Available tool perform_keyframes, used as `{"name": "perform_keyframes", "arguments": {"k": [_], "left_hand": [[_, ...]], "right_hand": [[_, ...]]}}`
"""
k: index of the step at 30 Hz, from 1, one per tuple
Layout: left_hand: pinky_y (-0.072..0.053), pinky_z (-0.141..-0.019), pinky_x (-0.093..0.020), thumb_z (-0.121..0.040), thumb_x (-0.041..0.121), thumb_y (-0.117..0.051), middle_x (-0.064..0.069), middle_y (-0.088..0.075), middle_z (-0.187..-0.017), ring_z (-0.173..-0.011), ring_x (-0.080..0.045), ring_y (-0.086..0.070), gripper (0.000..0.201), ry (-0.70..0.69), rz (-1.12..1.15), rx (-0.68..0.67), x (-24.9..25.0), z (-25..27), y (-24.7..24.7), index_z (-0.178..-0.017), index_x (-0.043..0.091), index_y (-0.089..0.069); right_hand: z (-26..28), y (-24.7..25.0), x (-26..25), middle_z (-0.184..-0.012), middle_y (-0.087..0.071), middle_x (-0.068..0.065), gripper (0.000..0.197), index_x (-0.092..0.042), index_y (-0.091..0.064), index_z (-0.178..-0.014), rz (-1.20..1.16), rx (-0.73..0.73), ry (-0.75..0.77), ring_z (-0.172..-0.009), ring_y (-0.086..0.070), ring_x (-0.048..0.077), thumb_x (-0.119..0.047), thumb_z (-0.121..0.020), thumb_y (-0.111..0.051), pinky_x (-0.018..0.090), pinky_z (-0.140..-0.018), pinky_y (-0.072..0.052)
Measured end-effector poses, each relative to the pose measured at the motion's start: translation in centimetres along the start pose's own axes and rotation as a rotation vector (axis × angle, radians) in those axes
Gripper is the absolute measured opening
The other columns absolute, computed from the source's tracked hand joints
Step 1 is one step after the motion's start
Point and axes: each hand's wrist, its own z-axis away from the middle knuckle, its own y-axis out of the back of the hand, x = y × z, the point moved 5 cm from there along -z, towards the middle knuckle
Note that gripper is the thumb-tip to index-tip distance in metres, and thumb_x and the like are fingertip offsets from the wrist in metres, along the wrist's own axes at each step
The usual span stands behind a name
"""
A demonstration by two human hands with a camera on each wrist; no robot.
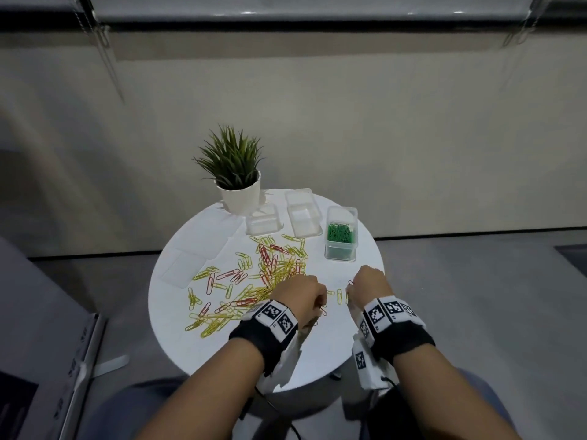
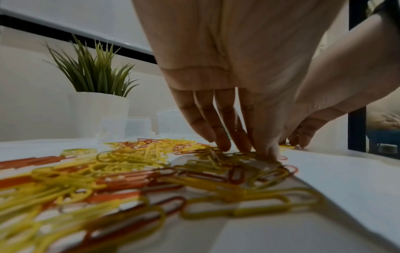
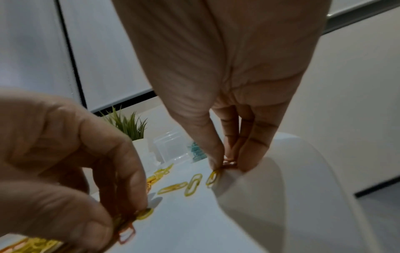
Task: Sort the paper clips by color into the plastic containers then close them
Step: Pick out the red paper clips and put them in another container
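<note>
Yellow and red paper clips (image 1: 270, 274) lie scattered over a round white table (image 1: 317, 354). Two clear containers (image 1: 264, 222) (image 1: 303, 217) stand open and empty at the far side. A third container (image 1: 340, 239) holds green clips. My left hand (image 1: 320, 304) is at the pile's near right edge. In the right wrist view the left hand (image 3: 129, 215) pinches a small bunch of red and yellow clips (image 3: 126, 231). My right hand (image 3: 229, 164) pinches a red clip (image 3: 230, 162) just above the table, beside loose yellow clips (image 3: 192, 184).
A potted plant (image 1: 235, 173) stands at the table's far left, behind the containers. Clear flat lids (image 1: 185, 269) lie on the left side of the table. The table's near edge is close under both wrists.
</note>
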Motion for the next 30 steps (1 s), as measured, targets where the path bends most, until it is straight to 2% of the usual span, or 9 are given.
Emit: {"name": "perform_keyframes", "arguments": {"k": [8, 14, 16, 18, 20, 22, 25, 28, 30], "left_hand": [[-0.039, -0.069, -0.03, -0.091, 0.014, -0.05, -0.003, -0.058, -0.108, -0.106, -0.026, -0.052, 0.023, -0.074, -0.115, 0.051, 0.2, -0.6, -0.4, -0.105, 0.02, -0.068], [-0.042, -0.074, -0.034, -0.092, 0.016, -0.048, -0.005, -0.057, -0.11, -0.109, -0.026, -0.048, 0.02, -0.075, -0.162, 0.03, 0.4, -1.0, -0.4, -0.103, 0.017, -0.065], [-0.044, -0.076, -0.035, -0.09, 0.013, -0.05, -0.004, -0.057, -0.11, -0.109, -0.025, -0.047, 0.018, -0.062, -0.135, 0.015, 0.1, -1.1, -0.5, -0.101, 0.017, -0.064], [-0.045, -0.077, -0.034, -0.087, 0.009, -0.051, -0.002, -0.058, -0.106, -0.107, -0.023, -0.046, 0.019, -0.037, -0.067, 0.001, -0.6, -1.1, -0.5, -0.096, 0.018, -0.064], [-0.046, -0.078, -0.034, -0.086, 0.006, -0.051, 0.0, -0.058, -0.103, -0.106, -0.021, -0.047, 0.021, -0.022, -0.01, 0.003, -1.5, -1.0, -0.4, -0.095, 0.02, -0.064], [-0.047, -0.081, -0.033, -0.088, 0.01, -0.053, 0.003, -0.061, -0.104, -0.107, -0.019, -0.049, 0.02, -0.008, 0.026, 0.027, -2.2, -0.6, -0.2, -0.099, 0.022, -0.065], [-0.049, -0.082, -0.03, -0.089, 0.02, -0.061, 0.007, -0.066, -0.101, -0.103, -0.014, -0.054, 0.012, 0.021, 0.094, 0.077, -3.2, 0.0, 0.4, -0.099, 0.024, -0.065], [-0.048, -0.081, -0.028, -0.087, 0.026, -0.065, 0.009, -0.066, -0.103, -0.099, -0.013, -0.057, 0.009, 0.041, 0.138, 0.086, -3.9, 0.6, 0.7, -0.096, 0.025, -0.065], [-0.049, -0.082, -0.029, -0.087, 0.026, -0.065, 0.009, -0.066, -0.104, -0.099, -0.013, -0.057, 0.009, 0.051, 0.145, 0.086, -4.0, 0.8, 0.8, -0.096, 0.024, -0.067]], "right_hand": [[-0.7, 0.1, 0.9, -0.099, -0.071, 0.011, 0.015, -0.002, -0.069, -0.095, -0.16, -0.029, -0.047, -0.094, -0.066, 0.025, -0.012, -0.084, -0.065, 0.023, -0.067, -0.042], [-0.2, 0.1, 0.6, -0.102, -0.07, 0.013, 0.015, -0.004, -0.068, -0.091, -0.157, -0.034, -0.013, -0.09, -0.063, 0.026, -0.016, -0.089, -0.059, 0.025, -0.069, -0.044], [0.2, 0.7, 0.6, -0.098, -0.07, 0.014, 0.016, -0.009, -0.062, -0.075, -0.212, -0.022, 0.005, -0.087, -0.062, 0.025, -0.014, -0.089, -0.057, 0.027, -0.073, -0.047], [0.6, 1.3, 1.0, -0.078, -0.067, 0.017, 0.023, -0.012, -0.055, -0.065, -0.4, 0.014, 0.004, -0.069, -0.056, 0.021, -0.006, -0.087, -0.056, 0.029, -0.073, -0.049], [1.2, 1.7, 1.5, -0.063, -0.06, 0.011, 0.011, -0.007, -0.057, -0.081, -0.763, 0.008, -0.027, -0.056, -0.051, 0.02, 0.0, -0.088, -0.054, 0.034, -0.067, -0.051], [2.1, 1.5, 1.8, -0.067, -0.055, 0.011, 0.011, -0.005, -0.053, -0.097, -1.086, -0.063, -0.067, -0.056, -0.048, 0.021, 0.003, -0.092, -0.049, 0.034, -0.062, -0.049], [2.9, 0.9, 1.9, -0.068, -0.05, 0.01, 0.017, -0.005, -0.055, -0.094, -1.313, -0.18, -0.116, -0.052, -0.05, 0.02, 0.002, -0.096, -0.04, 0.032, -0.059, -0.049], [3.8, 0.1, 1.5, -0.059, -0.047, 0.009, 0.019, -0.005, -0.053, -0.075, -1.32, -0.272, -0.179, -0.044, -0.046, 0.02, -0.003, -0.091, -0.044, 0.031, -0.052, -0.041], [4.3, 0.0, 0.8, -0.06, -0.049, 0.009, 0.02, -0.005, -0.054, -0.072, -1.095, -0.292, -0.056, -0.046, -0.044, 0.02, -0.004, -0.09, -0.045, 0.028, -0.049, -0.038]]}}
